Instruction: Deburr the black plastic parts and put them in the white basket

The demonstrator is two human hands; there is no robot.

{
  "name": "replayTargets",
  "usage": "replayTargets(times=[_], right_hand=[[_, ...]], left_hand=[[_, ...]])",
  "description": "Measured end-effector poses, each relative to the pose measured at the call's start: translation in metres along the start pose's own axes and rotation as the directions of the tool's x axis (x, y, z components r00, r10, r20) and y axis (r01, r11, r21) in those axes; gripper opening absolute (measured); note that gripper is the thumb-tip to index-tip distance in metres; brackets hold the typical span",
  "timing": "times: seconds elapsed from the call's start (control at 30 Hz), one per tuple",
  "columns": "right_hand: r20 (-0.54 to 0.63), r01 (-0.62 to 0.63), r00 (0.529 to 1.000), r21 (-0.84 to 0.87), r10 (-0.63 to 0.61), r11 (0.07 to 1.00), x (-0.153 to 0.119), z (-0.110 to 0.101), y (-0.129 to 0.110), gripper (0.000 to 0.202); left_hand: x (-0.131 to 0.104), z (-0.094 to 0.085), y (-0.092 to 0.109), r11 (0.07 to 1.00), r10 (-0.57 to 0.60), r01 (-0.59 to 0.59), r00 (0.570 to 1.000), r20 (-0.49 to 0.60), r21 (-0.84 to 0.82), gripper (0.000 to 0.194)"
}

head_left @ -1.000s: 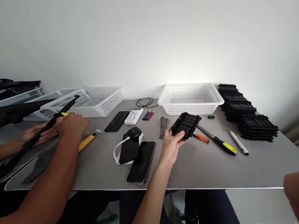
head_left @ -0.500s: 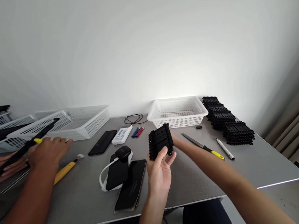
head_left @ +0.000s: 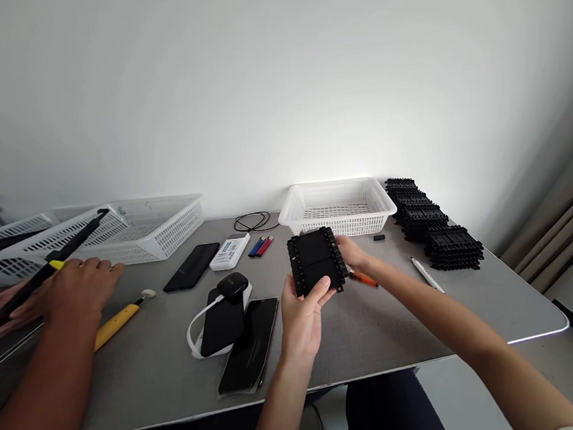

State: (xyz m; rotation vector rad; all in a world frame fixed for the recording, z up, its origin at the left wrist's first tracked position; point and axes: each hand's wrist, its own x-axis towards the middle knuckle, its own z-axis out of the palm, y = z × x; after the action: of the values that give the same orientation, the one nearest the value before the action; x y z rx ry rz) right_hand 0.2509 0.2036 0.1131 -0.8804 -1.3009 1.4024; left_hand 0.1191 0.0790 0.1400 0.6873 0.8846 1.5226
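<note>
Black toothed plate (head_left: 318, 258) at frame centre, pinched by the left hand (head_left: 303, 317), could drop to the counter (head_left: 388, 340) if that grip loosens; whether the half-hidden right hand (head_left: 352, 252) clasps it I cannot tell.

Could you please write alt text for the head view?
A person's left hand holds a black panel with toothed edges over a grey table, the right hand partly hidden behind it. Beyond sit a white basket and stacked black panels; at left, another person's hands hold a long black part.
</note>
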Motion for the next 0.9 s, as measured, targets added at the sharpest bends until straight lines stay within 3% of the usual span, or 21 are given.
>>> replayTargets(times=[0.23,0.37,0.5,0.7,0.83,0.9], right_hand=[[0.084,-0.097,0.993,0.203,0.081,0.974,-0.051,-0.052,-0.02,0.023],[0.12,-0.171,0.983,0.303,0.141,0.938,-0.072,-0.053,-0.006,0.027],[0.046,-0.194,0.98,0.376,0.191,0.906,-0.081,-0.049,0.012,0.018],[-0.045,-0.057,0.996,0.323,0.075,0.945,-0.081,-0.055,0.018,0.029],[-0.11,0.017,0.994,0.285,0.015,0.958,-0.079,-0.057,0.019,0.033],[-0.153,0.066,0.988,0.269,-0.025,0.961,-0.077,-0.056,0.02,0.031]], left_hand=[[0.001,0.007,-0.019,0.99,-0.071,0.056,0.991,0.11,0.133,0.069],[0.0,0.011,-0.036,0.97,-0.076,0.037,0.985,0.157,0.24,0.076],[0.002,0.011,-0.044,0.959,-0.086,0.031,0.978,0.188,0.28,0.074],[0.008,0.011,-0.046,0.958,-0.04,-0.009,0.986,0.165,0.287,0.066],[0.01,0.013,-0.05,0.95,-0.042,-0.034,0.971,0.234,0.311,0.045],[0.012,0.013,-0.051,0.951,-0.034,-0.032,0.977,0.21,0.307,0.044]])
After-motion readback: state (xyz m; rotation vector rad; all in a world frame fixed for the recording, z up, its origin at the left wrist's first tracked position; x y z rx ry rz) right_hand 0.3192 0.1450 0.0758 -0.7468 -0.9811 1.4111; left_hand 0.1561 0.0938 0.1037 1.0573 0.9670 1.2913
